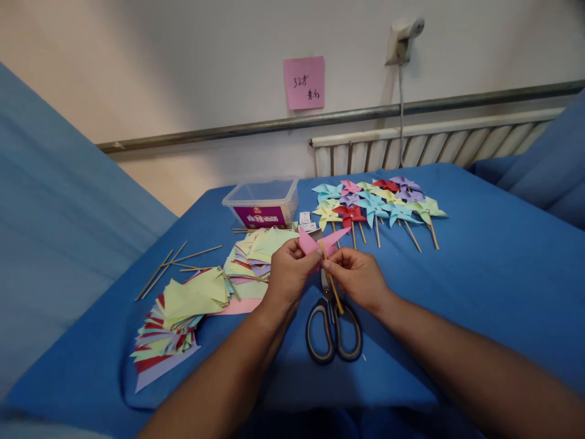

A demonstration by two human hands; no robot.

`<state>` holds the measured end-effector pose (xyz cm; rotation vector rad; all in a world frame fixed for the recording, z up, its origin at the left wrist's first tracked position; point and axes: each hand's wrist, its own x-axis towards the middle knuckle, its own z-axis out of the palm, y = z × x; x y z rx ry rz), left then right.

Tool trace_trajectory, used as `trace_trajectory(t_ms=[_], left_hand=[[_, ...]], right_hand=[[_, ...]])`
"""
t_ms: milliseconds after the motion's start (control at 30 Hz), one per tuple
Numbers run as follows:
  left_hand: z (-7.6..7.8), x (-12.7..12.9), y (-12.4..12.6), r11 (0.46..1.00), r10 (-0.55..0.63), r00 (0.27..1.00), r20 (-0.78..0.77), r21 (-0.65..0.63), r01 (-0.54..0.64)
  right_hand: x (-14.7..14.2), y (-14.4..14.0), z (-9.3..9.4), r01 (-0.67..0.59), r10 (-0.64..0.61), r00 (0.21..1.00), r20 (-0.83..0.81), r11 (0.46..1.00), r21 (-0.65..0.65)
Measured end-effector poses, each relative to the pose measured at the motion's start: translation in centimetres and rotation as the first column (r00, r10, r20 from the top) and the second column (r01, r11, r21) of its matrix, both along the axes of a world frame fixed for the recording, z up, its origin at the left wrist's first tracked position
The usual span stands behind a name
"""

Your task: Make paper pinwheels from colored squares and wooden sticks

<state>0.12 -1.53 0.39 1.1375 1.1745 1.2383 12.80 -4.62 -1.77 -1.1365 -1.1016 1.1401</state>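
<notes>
A pink paper pinwheel [336,238] is held up over the table's middle, its back turned to me, with a thin wooden stick [337,295] against its centre. My left hand [292,266] is closed on the pinwheel, thumb near the top of the stick. My right hand [357,275] pinches at the stick just below the centre; any small part between those fingertips is hidden. Under the hands lie scissors [322,334] with dark handles toward me, blades partly covered.
Fanned stacks of coloured paper [196,299] and loose sticks [159,274] lie on the left. Behind them stands a clear plastic box [262,198] beside small white boxes [305,221]. Several finished pinwheels [375,204] lie at the back right on the blue cloth [484,274].
</notes>
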Motion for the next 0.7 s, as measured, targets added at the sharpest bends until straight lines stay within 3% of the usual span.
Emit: trace_trajectory(t_ms=[300, 700], left_hand=[[-0.48, -0.29, 0.11, 0.999, -0.003, 1.000, -0.022, 0.050, 0.005], [-0.55, -0.15, 0.32, 1.000, 0.011, 1.000, 0.001, 0.016, -0.011]], right_hand=[[-0.09, 0.07, -0.14, -0.001, 0.001, 1.000, -0.002, 1.000, 0.012], [-0.20, 0.30, -0.66, 0.040, -0.040, 0.999, 0.013, 0.999, 0.008]])
